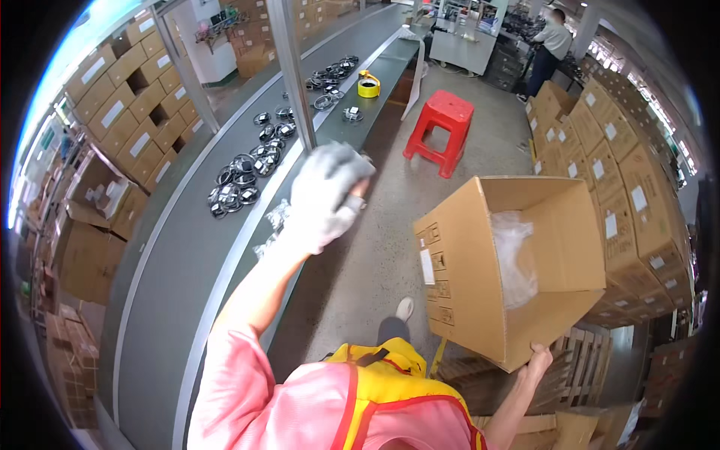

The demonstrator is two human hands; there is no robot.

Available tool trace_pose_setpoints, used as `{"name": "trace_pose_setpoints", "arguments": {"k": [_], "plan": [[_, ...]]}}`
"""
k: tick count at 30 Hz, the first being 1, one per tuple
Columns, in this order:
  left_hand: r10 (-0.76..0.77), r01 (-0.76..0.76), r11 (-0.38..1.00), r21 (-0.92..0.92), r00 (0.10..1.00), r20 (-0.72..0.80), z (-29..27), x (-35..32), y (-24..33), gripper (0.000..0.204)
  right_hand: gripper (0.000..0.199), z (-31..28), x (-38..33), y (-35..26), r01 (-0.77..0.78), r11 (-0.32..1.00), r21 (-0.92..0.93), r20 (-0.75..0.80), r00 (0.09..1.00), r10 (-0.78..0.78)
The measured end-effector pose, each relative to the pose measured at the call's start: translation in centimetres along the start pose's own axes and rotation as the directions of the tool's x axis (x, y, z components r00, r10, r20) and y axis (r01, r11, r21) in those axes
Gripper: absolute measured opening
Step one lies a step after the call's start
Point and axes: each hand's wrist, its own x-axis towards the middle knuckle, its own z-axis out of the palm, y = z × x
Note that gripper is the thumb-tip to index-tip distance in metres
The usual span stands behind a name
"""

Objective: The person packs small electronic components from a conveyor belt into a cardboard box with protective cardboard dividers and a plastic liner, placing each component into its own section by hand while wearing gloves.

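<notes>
My right hand [536, 364], bare, grips the near bottom edge of an open cardboard box [461, 270], which is tilted with its opening toward the right. A clear plastic bag [515, 259] lies inside it. My left hand [326, 199], in a pale work glove, is raised over the edge of the conveyor. Motion smears its fingers, so whether they hold anything is unclear. Near that wrist, small plastic-wrapped items [276, 217] lie on the conveyor's side ledge. Several coiled black cables [238, 180] are heaped on the belt [169, 300] beyond.
A yellow tape roll [368, 85] and a single coiled cable [352, 114] sit farther up the ledge. A metal post [291, 71] rises beside the belt. A red stool [441, 131] stands on the floor. Stacked cartons [622, 195] line the right; another person [553, 45] stands far off.
</notes>
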Motion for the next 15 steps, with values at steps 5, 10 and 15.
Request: {"name": "trace_pose_setpoints", "arguments": {"k": [5,10,15], "plan": [[-0.244,0.154,0.960,0.234,0.871,0.426,13.9,-0.9,-13.3,0.028,0.043,11.0,10.7,-1.0,0.183,0.973,-0.142,-0.026,0.982,-0.189],[-0.598,0.483,0.801,0.353,0.632,0.492,23.0,-1.0,-22.8,0.024,0.042,20.0,24.3,-4.2,0.061,0.950,-0.306,-0.039,0.996,-0.077],[-0.755,0.662,0.654,0.367,0.602,0.259,27.1,-1.4,-30.4,0.029,0.036,31.9,33.1,-7.8,0.141,0.957,-0.255,0.099,0.988,-0.119]]}}
